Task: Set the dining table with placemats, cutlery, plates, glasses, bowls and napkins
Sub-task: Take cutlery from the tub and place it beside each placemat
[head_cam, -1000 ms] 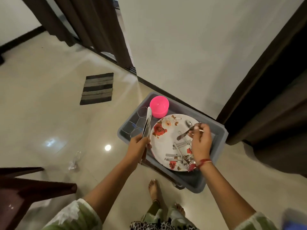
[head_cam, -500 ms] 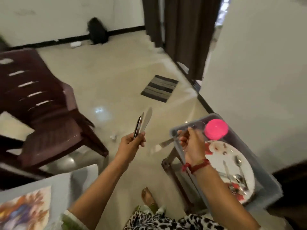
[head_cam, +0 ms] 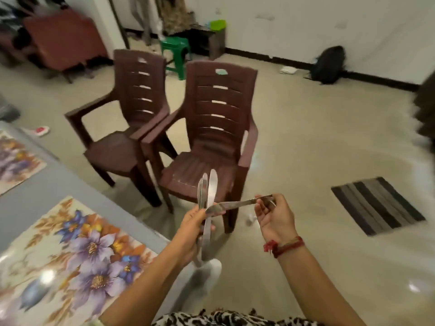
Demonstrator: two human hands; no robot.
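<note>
My left hand (head_cam: pixel 193 228) grips a bunch of steel table knives (head_cam: pixel 209 189) upright, blades pointing up. My right hand (head_cam: pixel 274 217) pinches the handle of one more knife (head_cam: pixel 231 204), held level, its blade tip reaching across to the left hand's bunch. Both hands hover over the floor beside the grey dining table (head_cam: pixel 35 191). A floral placemat (head_cam: pixel 77 252) lies on the table near me, and a second floral placemat (head_cam: pixel 14 161) lies farther left.
Two brown plastic chairs (head_cam: pixel 211 137) stand side by side just beyond my hands. A striped floor mat (head_cam: pixel 379 204) lies to the right. A green stool (head_cam: pixel 175 52) and a black bag (head_cam: pixel 328 64) sit near the far wall.
I have turned left, away from the grey tub of dishes, toward the table and chairs. My right hand carried its knife over until it meets the bunch in my left hand.
</note>
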